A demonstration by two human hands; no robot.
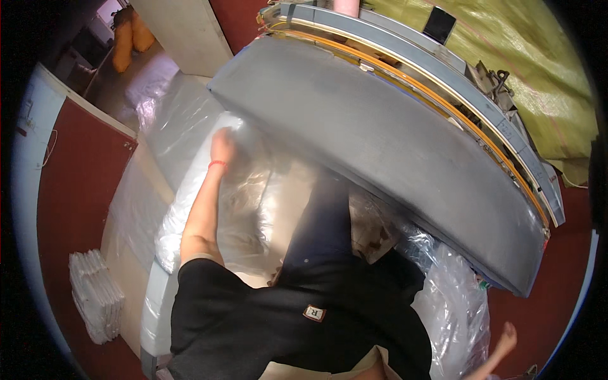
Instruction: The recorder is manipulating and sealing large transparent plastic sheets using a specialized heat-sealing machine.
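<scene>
Left hand (223,147) rests at white plastic wrapping (170,244), seemingly for support; right hand (505,342) hangs aside, both grips unclear.

We could sweep over the long grey flat-topped bench (373,139) from left end to right; along its far edge the long blue-grey metal bar (514,139) blocks us, and crumpled clear plastic film (453,304) crowds its near edge toward the right corner.

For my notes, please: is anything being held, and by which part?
The left hand is at the far end of the white wrapped bundle; whether it grips cannot be told. The right hand appears empty.
</scene>
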